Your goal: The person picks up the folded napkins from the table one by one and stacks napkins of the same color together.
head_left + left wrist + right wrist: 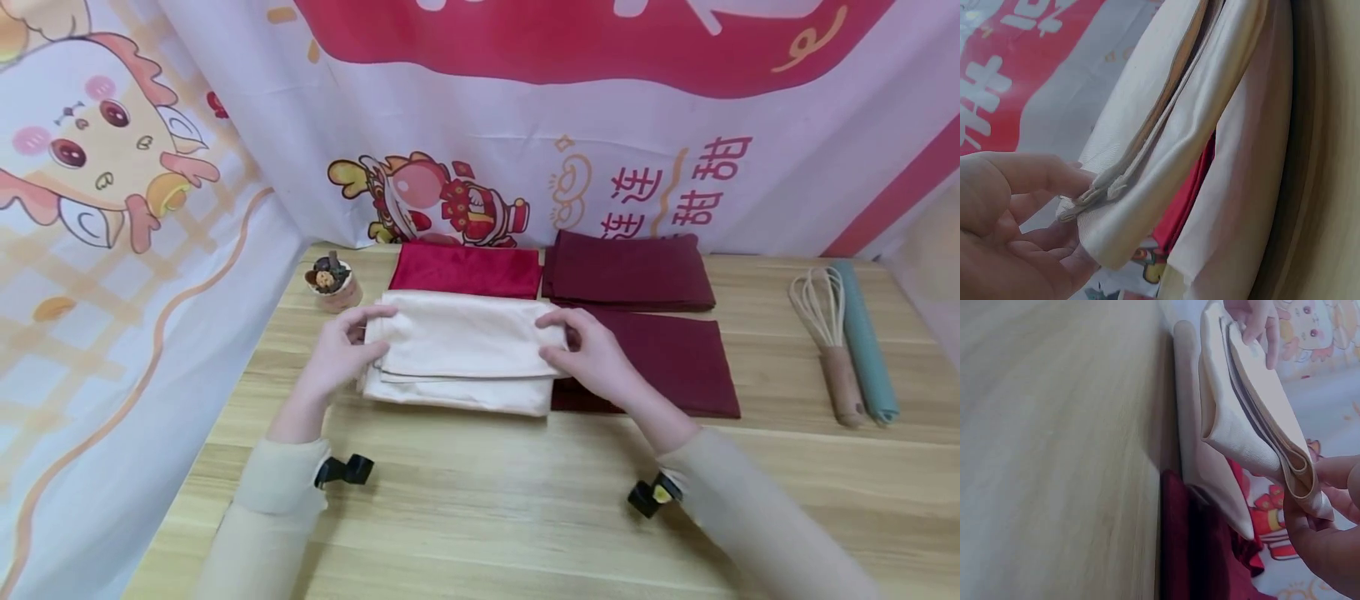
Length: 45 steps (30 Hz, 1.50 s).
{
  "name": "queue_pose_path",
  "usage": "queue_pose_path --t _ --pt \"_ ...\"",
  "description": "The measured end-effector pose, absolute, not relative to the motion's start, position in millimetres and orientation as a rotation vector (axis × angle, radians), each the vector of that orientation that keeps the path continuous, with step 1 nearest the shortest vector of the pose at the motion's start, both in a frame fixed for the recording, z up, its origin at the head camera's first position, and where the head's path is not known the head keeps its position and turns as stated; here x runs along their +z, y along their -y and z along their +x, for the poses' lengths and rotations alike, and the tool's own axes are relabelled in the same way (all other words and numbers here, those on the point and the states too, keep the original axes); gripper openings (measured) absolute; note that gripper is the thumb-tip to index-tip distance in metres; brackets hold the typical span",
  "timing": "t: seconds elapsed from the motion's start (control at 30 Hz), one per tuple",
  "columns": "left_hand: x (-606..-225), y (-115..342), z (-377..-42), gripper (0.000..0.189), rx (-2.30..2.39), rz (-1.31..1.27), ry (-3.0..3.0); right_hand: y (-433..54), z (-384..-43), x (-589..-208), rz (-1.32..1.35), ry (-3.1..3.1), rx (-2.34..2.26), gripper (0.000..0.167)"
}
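A folded cream cloth (465,333) is stretched level between two hands, its layered edges showing in both wrist views. The left hand (341,354) pinches its left end between thumb and fingers. At the opposite end, the right hand (592,350) grips the cloth the same way. Beneath it lies a second folded cream cloth (468,396), and the right wrist view shows a gap between the two. Just behind is a folded shiny red cloth (465,268), partly covered in the head view.
On the right lie two folded maroon cloths, one farther back (630,271) and one nearer (667,358). A whisk (828,342) rests beside a rolled teal mat (870,350) at far right. A small decorated cup (333,283) stands back left. Printed curtains (450,108) hang behind the wooden table (480,500).
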<state>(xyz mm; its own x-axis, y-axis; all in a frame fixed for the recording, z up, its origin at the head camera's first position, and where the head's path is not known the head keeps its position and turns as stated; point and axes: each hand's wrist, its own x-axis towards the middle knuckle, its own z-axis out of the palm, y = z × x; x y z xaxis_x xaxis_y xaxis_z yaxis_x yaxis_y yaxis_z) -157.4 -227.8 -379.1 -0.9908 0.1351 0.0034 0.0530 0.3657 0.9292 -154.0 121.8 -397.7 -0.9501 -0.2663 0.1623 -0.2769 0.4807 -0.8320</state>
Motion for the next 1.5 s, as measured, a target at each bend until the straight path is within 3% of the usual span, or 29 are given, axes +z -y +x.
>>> queue_pose_path --t 0.37,0.73,0.97,1.23,1.5 --pt "-407 247 -186 0.046 1.491 0.019 -2.661 -94 -177 -417 0.614 2.842 1.37 0.036" --pt "-421 250 -186 0.047 1.481 -0.021 -2.667 -93 -162 -418 0.768 2.966 0.976 0.053" --pt "-413 246 -181 0.047 1.532 -0.079 -2.717 -100 -149 -413 0.796 2.944 0.93 0.055" --pt "-392 223 -167 0.039 1.405 0.144 -3.041 -121 -136 -405 0.696 2.957 0.968 0.062" --pt "-381 177 -156 0.039 1.591 0.399 -2.811 -144 -126 -399 0.648 2.965 0.978 0.064"
